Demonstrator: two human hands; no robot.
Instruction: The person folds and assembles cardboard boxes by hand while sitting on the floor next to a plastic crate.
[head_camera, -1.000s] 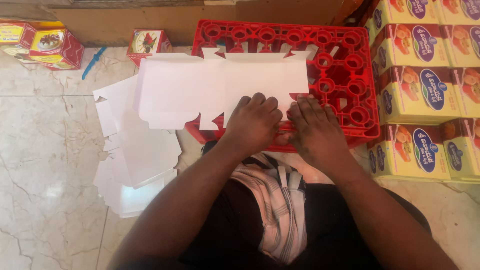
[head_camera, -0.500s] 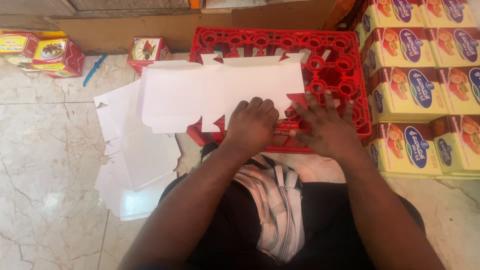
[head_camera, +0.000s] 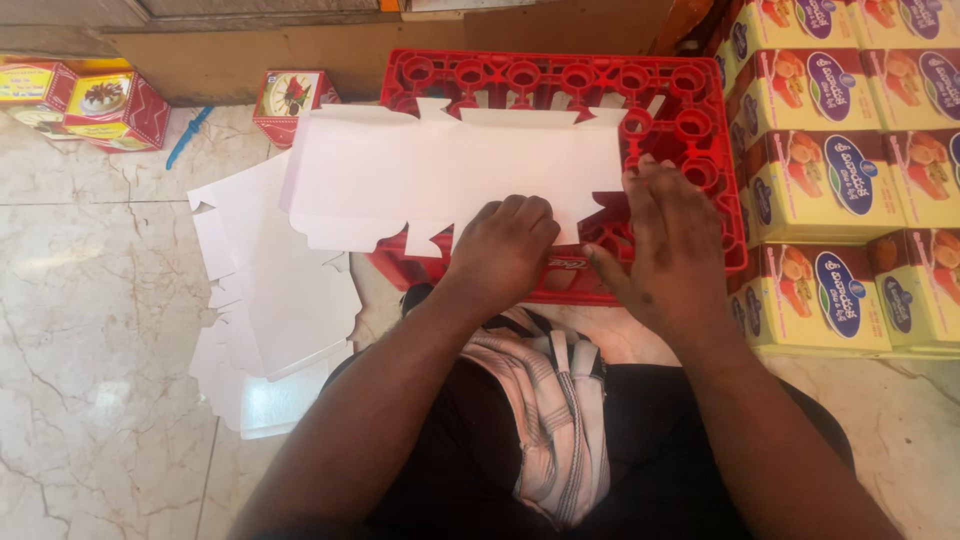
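White flat die-cut cardboard box blank (head_camera: 450, 175) lies across red plastic bottle crate (head_camera: 720, 215).
Left hand (head_camera: 505, 245) presses it with curled fingers, grip hidden underneath; right hand (head_camera: 670, 240) lies open, covering its right edge.

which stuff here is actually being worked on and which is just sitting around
In hand:
left hand pressing the flat white carton blank
right hand at the blank's right edge
red crate under the blank

Lying about:
stack of white blanks on the floor
yellow boxes stacked at right
small folded boxes
blue pen
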